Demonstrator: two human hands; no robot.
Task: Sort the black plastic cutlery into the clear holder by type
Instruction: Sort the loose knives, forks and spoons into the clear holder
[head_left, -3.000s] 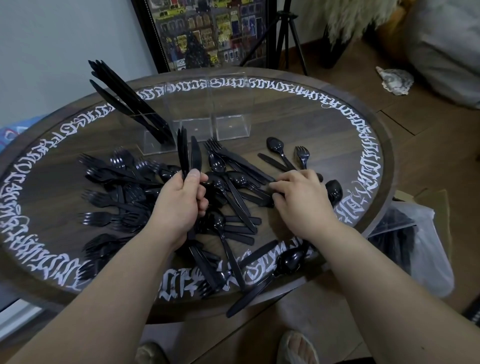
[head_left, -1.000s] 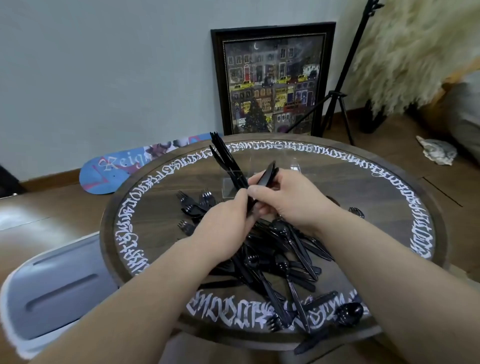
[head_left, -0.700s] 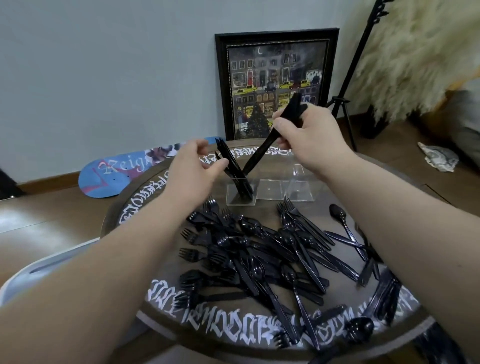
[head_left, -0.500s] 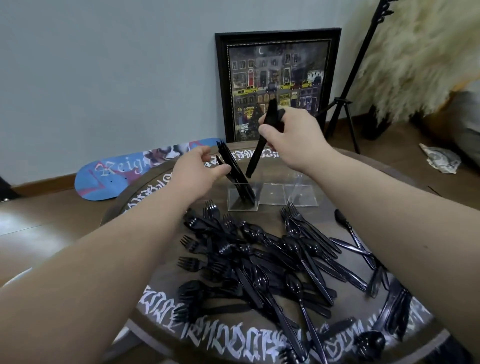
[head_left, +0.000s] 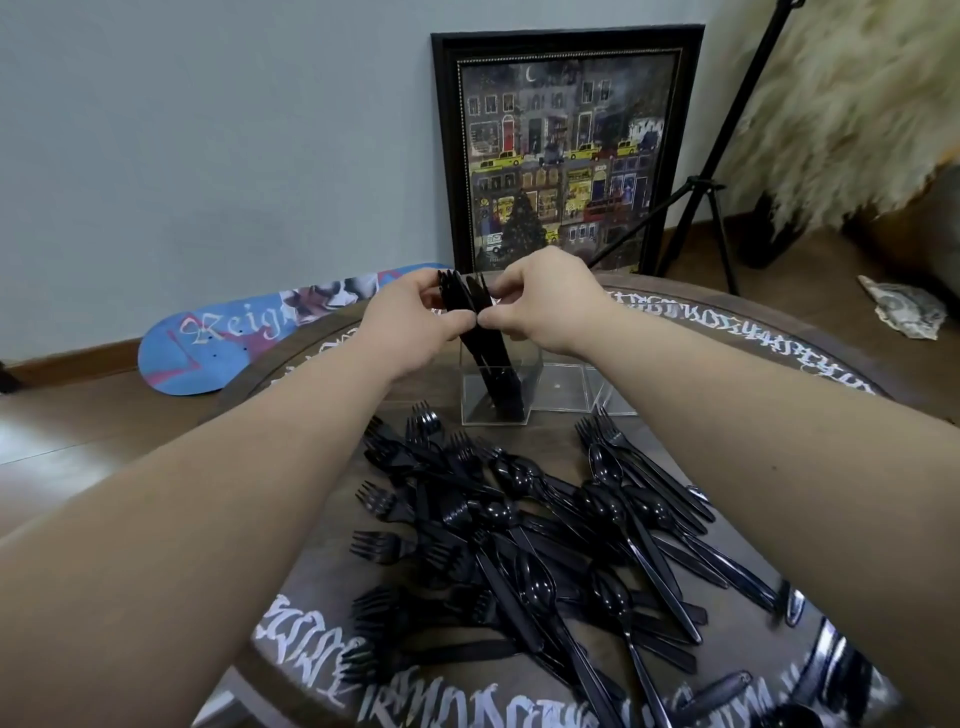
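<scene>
A clear holder (head_left: 558, 387) with three compartments stands at the far side of the round table (head_left: 779, 353). Several black knives (head_left: 485, 343) stand bunched in its left compartment; the other two compartments look empty. My left hand (head_left: 415, 322) and my right hand (head_left: 540, 301) meet above the holder, and both pinch the upper ends of the knives. A heap of black forks (head_left: 410, 514) and spoons (head_left: 608, 499) lies on the near half of the table.
A framed city picture (head_left: 563, 150) leans on the wall behind the table. A blue skateboard deck (head_left: 234, 338) lies on the floor at left, a black tripod (head_left: 706, 176) stands at right, and crumpled paper (head_left: 904, 312) lies on the floor.
My right hand has carried a few knives from above down into the left compartment. My left hand has closed onto the bunch of knives, so both hands now meet at their tops.
</scene>
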